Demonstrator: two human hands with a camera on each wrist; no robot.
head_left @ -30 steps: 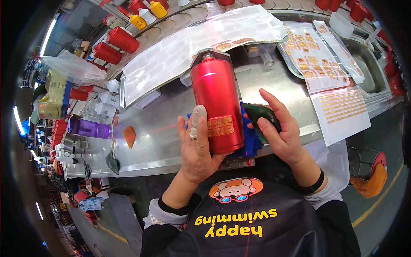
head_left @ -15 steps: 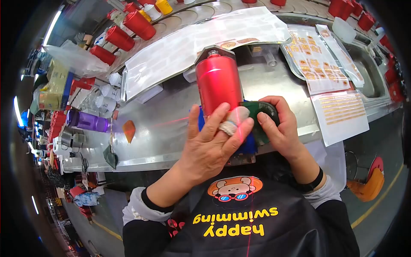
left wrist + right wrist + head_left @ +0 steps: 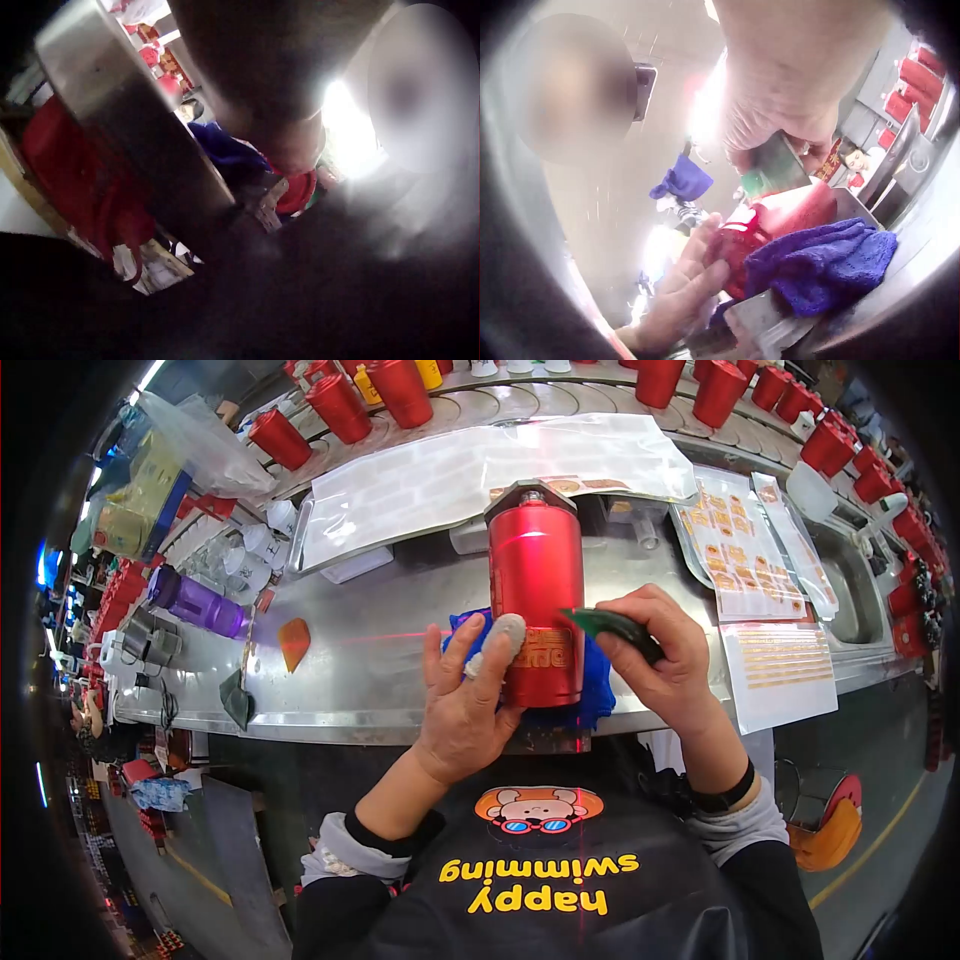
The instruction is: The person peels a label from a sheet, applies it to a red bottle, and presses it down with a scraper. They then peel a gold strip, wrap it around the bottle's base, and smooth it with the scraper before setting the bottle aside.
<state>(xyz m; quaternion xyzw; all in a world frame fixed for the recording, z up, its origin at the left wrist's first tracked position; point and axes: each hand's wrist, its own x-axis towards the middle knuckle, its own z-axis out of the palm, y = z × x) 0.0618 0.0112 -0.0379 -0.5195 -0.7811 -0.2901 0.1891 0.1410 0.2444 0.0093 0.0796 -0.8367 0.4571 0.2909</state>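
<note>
A red bottle (image 3: 537, 575) lies over a blue cloth (image 3: 597, 682), its neck pointing away and gold lettering (image 3: 549, 648) near its base. Along its left side, my left hand (image 3: 462, 705) has its fingers spread; one finger, in a pale cover (image 3: 505, 635), touches the bottle by the lettering. My right hand (image 3: 672, 660) pinches a dark green scraper (image 3: 620, 628), whose tip is close to the bottle's right side. The right wrist view shows the bottle's base (image 3: 735, 259) beside the cloth (image 3: 825, 262), with the scraper (image 3: 772, 169) above. The left wrist view is mostly dark.
Behind the bottle lies a long white sheet (image 3: 400, 490). Gold-printed sheets (image 3: 740, 540) are at the right, near a sink (image 3: 850, 595). At the left are a purple bottle (image 3: 195, 602), an orange scraper (image 3: 293, 643) and another green one (image 3: 235, 700).
My left hand has moved off the bottle's front to its left side, uncovering the lettering. My right hand has tilted the scraper, which now shows narrower. The head view has shifted.
</note>
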